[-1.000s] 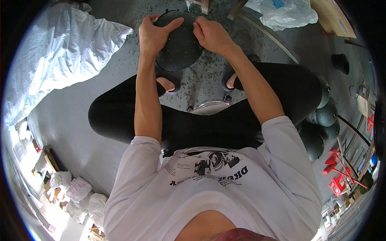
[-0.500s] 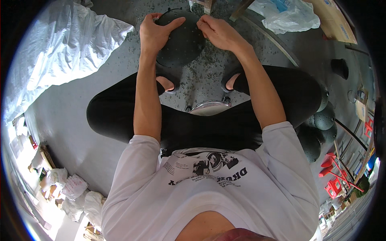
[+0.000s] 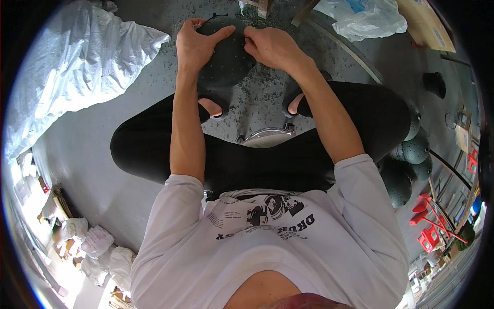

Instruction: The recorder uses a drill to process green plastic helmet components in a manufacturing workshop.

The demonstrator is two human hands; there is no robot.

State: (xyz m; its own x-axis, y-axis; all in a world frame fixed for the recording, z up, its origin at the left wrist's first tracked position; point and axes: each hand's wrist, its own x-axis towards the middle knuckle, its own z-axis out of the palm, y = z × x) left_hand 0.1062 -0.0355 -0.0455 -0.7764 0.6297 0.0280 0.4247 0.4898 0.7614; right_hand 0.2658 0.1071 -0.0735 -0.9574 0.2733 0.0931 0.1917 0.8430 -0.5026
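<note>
A dark grey-green ball [image 3: 225,63], dotted with small spots, is held up in front of my feet. My left hand [image 3: 198,45] grips its left side, thumb across the near face and fingers curled behind the far-left edge. Over the ball's right side, my right hand [image 3: 270,47] is closed, thumb and fingers pressed together against the surface; whatever sits in that pinch is hidden. A small dark loop [image 3: 220,15] shows at the ball's far edge.
Small dark scraps [image 3: 257,98] litter the grey floor. More spotted balls [image 3: 411,149] are heaped beside my right knee. A large silvery sheet [image 3: 98,62] lies at far left; a plastic bag [image 3: 368,23] and cardboard [image 3: 427,23] lie far right, near a black cup-shaped container [image 3: 434,85].
My right hand has shifted left across the ball, covering more of its right side. The left hand and ball have moved only slightly.
</note>
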